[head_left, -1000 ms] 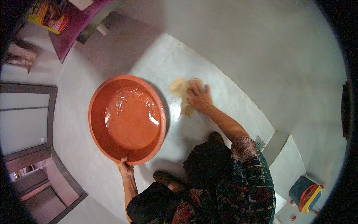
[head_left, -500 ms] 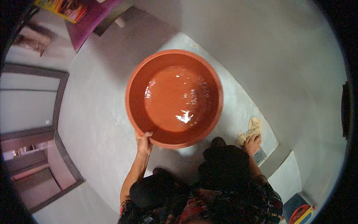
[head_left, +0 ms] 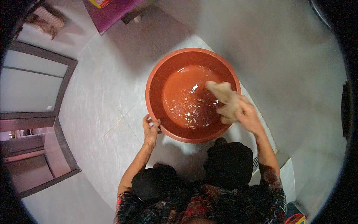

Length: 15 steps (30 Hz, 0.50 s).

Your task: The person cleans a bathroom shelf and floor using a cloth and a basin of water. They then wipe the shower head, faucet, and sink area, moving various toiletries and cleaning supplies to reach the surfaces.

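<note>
A round orange-red basin (head_left: 150, 100) stands on the pale tiled floor, with rippling clear water in its bottom that throws bright glints. At its near-left rim is my left hand (head_left: 151, 131), thumb on the rim and fingers curled against the outside. My right hand (head_left: 247, 114) is closed on a damp-looking beige cloth (head_left: 225, 98) at the basin's right side. The cloth is slightly blurred and hangs over the right rim, one end above the water. The palm side of my right hand is hidden.
A grey wall (head_left: 283, 74) rises close on the right. Beside my right knee (head_left: 229, 164) a floor drain grate (head_left: 255, 164) partly shows. A purple surface (head_left: 112, 13) juts in at the upper left, and a grey-framed door (head_left: 33, 86) stands at the left.
My right hand has lifted the cloth from the floor by the drain to the basin's right rim. The basin appears farther right in the picture, and its water is more rippled.
</note>
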Available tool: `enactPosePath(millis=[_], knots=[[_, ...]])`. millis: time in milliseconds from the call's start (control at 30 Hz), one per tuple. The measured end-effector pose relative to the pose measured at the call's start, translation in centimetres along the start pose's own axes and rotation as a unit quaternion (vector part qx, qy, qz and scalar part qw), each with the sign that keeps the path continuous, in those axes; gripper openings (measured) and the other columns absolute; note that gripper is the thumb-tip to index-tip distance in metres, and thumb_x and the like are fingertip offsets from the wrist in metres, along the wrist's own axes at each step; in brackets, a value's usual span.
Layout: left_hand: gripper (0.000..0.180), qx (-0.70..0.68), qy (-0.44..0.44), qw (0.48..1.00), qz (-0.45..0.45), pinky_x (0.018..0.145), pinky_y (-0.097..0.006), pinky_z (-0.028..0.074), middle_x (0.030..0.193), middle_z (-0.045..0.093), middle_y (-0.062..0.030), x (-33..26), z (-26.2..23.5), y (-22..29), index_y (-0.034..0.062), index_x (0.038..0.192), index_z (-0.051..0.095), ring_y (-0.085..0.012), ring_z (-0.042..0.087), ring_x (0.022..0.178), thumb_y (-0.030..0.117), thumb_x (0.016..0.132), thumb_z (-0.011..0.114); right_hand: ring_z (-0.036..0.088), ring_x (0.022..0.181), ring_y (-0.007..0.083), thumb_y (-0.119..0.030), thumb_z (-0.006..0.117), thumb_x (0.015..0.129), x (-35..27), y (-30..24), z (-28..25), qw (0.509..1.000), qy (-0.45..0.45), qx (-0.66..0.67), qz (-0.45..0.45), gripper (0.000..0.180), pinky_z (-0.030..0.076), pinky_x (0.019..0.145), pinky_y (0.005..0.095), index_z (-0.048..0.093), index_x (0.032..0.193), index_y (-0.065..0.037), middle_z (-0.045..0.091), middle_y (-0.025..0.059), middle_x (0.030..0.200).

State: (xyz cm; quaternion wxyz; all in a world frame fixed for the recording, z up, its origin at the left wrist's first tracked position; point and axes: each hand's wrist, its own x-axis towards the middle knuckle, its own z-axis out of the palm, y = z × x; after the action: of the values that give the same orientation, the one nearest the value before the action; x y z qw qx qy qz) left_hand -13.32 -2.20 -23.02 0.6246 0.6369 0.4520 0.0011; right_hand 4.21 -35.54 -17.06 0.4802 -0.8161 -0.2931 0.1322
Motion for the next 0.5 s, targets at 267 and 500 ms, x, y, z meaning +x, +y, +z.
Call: enactPosePath(millis=[267,500], knots=[[0.032,0.163,-0.077,0.969,0.169,0.073,-0.031,0.049,0.102,0.054,-0.0068,1.2,-3.1,6.7,0.0036,0.112,0.051,-0.0166,0.055,0.086,0.018,0.085,0.060,0.054,0.105,0.0367,-0.020,0.054,0.082,10.8,9.2,9.3,0.974,-0.090,-0.156,0.140,0.043,0.047,0.083,0.0453,0.046,0.119,-0.001,0.052,0.0230,0.116],[0.032,0.110,-0.184,0.971,-0.101,0.058,-0.033,0.054,0.099,0.056,-0.0045,4.6,5.2,6.0,0.0100,0.117,0.046,-0.0159,0.060,0.077,0.016,0.087,0.056,0.052,0.096,0.0454,-0.022,0.058,0.078,9.0,12.9,20.2,0.952,-0.048,-0.300,-0.036,0.042,0.040,0.088,0.0506,0.048,0.113,-0.001,0.055,0.0276,0.103]])
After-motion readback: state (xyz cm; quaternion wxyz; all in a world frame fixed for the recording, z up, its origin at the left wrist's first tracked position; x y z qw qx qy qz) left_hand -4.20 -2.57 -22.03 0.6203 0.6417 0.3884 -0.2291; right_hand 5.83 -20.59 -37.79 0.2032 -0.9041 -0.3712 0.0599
